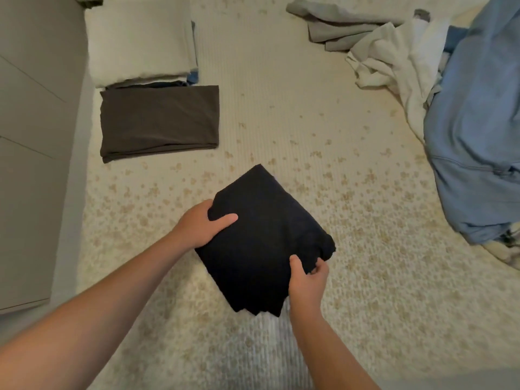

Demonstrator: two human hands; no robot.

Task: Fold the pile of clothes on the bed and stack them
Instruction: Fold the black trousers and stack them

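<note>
Two hands are gripping one folded black cloth garment [264, 237], lying near the middle of the near edge of the cream, speckled bed cover [309, 114]. The left hand [201, 226] is clasping its left edge, thumb lying on top and fingers tucked out of sight beneath; the right hand [308, 280] is pinching the near right edge, thumb on top. The garment is looking soft, light and limp, so it is likely needing support under both opposite edges to keep its folds from slipping open.

Toward the far left corner, a folded dark grey-brown garment [159, 122] is lying flat, just in front of a stack of pale folded clothes [140, 40]. Along the right edge, a loose pile is waiting: a light blue sweatshirt [475, 119], a crumpled white garment [394, 60] and a grey one [337, 29].
</note>
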